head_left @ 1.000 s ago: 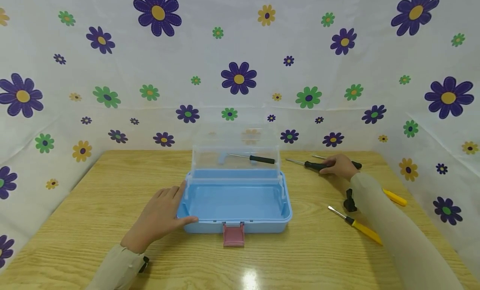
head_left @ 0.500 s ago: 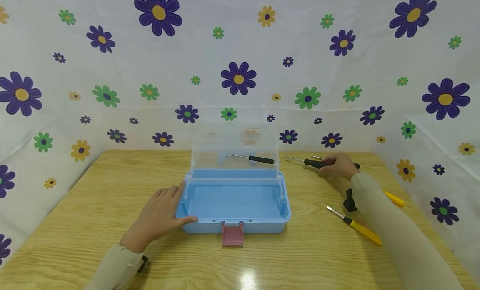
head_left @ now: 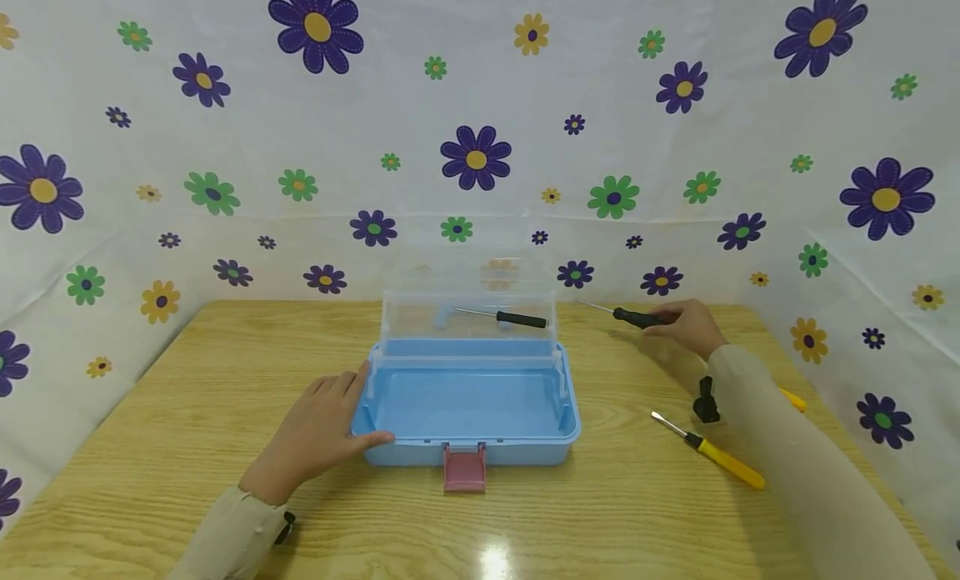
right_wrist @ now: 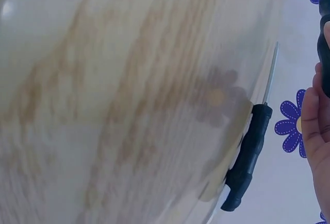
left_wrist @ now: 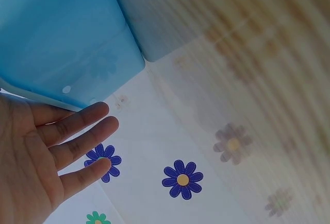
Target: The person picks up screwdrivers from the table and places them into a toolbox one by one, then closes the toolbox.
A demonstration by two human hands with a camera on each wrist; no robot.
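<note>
My left hand [head_left: 322,430] rests at the left end of a light-blue toolbox [head_left: 468,453], thumb over its front rim. In the left wrist view its fingers [left_wrist: 77,144] are extended beside the blue wall. My right hand [head_left: 688,326], beyond the box to the right, holds a screwdriver [head_left: 633,317] by its black handle, with the thin shaft pointing left and slightly up. The same black handle [right_wrist: 324,38] shows at the right wrist view's edge. Below it lies another black-handled screwdriver [right_wrist: 250,147] on the table, hidden by the hand in the head view.
The toolbox's clear lid [head_left: 405,317] stands raised; a small black screwdriver [head_left: 521,319] overlaps it. A pink latch [head_left: 464,470] hangs in front. A yellow screwdriver [head_left: 727,463] lies right, another yellow handle [head_left: 793,399] behind the forearm. Flowered cloth [head_left: 480,88] encloses the table.
My right hand has raised the black-handled screwdriver a little from the table, its shaft swinging upward, and shifted slightly right. My left hand stays at the toolbox.
</note>
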